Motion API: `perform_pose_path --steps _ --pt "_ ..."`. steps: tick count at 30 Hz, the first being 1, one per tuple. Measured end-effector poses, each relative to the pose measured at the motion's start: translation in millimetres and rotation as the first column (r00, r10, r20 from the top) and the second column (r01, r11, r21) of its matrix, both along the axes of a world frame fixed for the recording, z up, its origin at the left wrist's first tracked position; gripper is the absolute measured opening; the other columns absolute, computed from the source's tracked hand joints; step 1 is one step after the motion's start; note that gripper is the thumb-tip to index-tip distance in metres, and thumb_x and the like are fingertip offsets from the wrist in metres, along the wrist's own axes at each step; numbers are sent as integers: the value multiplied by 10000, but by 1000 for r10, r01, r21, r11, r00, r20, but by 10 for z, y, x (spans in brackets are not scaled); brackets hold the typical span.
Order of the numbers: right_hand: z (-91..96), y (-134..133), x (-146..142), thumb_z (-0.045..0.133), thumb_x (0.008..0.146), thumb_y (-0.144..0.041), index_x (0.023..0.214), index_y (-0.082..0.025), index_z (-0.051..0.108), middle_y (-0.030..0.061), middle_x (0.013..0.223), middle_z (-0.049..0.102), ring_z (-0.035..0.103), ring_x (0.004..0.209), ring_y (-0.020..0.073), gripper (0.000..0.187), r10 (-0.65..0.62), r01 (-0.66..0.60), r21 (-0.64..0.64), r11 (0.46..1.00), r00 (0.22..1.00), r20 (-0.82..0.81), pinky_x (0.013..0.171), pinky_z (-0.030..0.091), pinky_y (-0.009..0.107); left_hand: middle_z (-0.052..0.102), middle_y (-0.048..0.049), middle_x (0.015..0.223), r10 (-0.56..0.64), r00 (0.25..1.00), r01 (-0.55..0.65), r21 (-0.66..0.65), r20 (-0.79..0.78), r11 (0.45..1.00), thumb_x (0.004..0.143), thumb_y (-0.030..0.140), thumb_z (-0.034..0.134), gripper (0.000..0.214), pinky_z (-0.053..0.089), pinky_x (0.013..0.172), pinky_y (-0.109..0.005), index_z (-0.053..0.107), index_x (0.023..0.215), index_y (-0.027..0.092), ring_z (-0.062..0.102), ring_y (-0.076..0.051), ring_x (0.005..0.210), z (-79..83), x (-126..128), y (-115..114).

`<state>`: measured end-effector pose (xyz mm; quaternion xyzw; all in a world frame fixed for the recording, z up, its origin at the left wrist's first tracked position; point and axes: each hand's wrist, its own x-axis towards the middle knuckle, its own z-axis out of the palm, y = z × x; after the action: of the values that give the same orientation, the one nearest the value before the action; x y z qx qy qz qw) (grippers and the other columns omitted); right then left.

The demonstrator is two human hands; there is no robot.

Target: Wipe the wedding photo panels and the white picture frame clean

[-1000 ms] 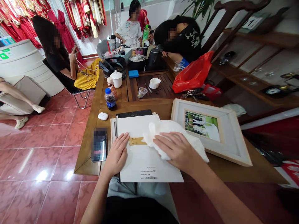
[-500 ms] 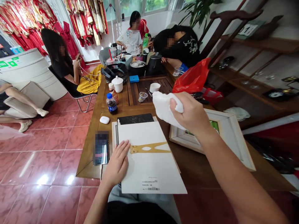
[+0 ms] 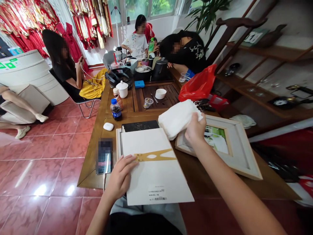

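My right hand (image 3: pixel 195 128) is closed on a white folded cloth (image 3: pixel 177 118), which hangs over the left corner of a pale wooden picture frame (image 3: pixel 241 153) holding a photo. My left hand (image 3: pixel 119 177) rests with fingers bent on the left edge of a white board (image 3: pixel 154 176) crossed by a gold strip (image 3: pixel 155 156). The board overhangs the near edge of the wooden table (image 3: pixel 202 176), and a black-backed panel (image 3: pixel 140 125) lies beneath its far end.
A phone (image 3: pixel 104 156) lies left of the board, a white earbud case (image 3: pixel 108 126) beyond it. Farther back stand a cola bottle (image 3: pixel 115 109), a white lidded cup (image 3: pixel 122 89), a kettle (image 3: pixel 160 68) and a red plastic bag (image 3: pixel 199 85). Three people sit around the far end.
My right hand lifted the cloth off the white board, uncovering the gold strip, then brought it down over the picture frame's left corner. My left hand slid slightly toward me along the board's edge.
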<state>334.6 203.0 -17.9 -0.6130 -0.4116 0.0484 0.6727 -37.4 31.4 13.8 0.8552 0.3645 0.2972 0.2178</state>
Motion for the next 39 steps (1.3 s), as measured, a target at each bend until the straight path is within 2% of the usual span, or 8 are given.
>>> perform_pose_path --steps 8,11,15,18,20,22,30,39 --pt "-97 -428 414 521 921 -508 1281 -221 524 135 1018 696 660 795 250 461 62 -61 -35 998 998 22 613 535 367 570 -57 1513 -59 976 75 72 -208 995 935 -35 344 637 435 1200 -483 527 1463 272 469 -211 1457 75 -207 -93" --pt "5 -709 394 577 923 -449 1426 -217 453 208 1264 636 647 1103 322 568 15 -14 -14 1000 996 83 826 550 456 574 -54 1510 -58 974 81 95 -219 992 943 -30 360 613 454 1191 -470 539 1452 261 446 -211 1474 66 -218 -101" --pt "305 -1358 50 693 866 -339 1553 -278 387 175 1614 355 297 1506 385 754 -2 -5 24 1000 963 269 1191 275 594 594 -62 1486 -50 977 78 127 -206 989 930 -43 371 610 475 1170 -482 561 1429 253 467 -222 1455 40 -200 -86" --pt "506 -1965 -416 656 868 -292 1557 -257 404 177 1544 460 461 1401 403 735 247 -239 -102 965 719 650 1125 389 630 610 -68 1464 -51 981 76 129 -186 989 925 -47 365 616 499 1146 -485 573 1417 258 485 -231 1438 50 -182 -86" --pt "554 -2305 -735 655 865 -354 1507 -228 478 160 1438 584 556 1316 366 678 443 -409 -265 873 436 784 1126 406 594 623 -73 1446 -59 984 83 135 -169 987 929 -42 367 603 516 1128 -478 586 1405 256 493 -235 1429 64 -172 -93" --pt "530 -2523 -983 673 868 -371 1404 -239 587 105 1338 682 601 1268 306 559 470 -404 -322 856 352 810 1198 321 550 632 -79 1431 -69 985 91 141 -155 986 937 -32 378 581 527 1113 -472 601 1392 254 503 -239 1416 74 -164 -102" --pt "241 -2507 -1079 598 968 -414 1370 -193 617 122 1403 648 567 1323 286 459 461 -327 -368 870 278 843 1230 264 526 660 -90 1380 -83 988 105 169 -134 980 940 -16 433 540 551 1057 -458 629 1367 250 538 -250 1357 58 -125 -150" --pt "156 -2647 -1005 508 941 -73 1285 -219 688 112 1260 729 651 1202 287 415 319 -315 -250 916 191 928 1020 507 489 715 -74 1242 -115 982 142 186 -148 972 949 32 401 531 530 978 -429 652 1336 295 622 -231 1176 122 -58 -258"
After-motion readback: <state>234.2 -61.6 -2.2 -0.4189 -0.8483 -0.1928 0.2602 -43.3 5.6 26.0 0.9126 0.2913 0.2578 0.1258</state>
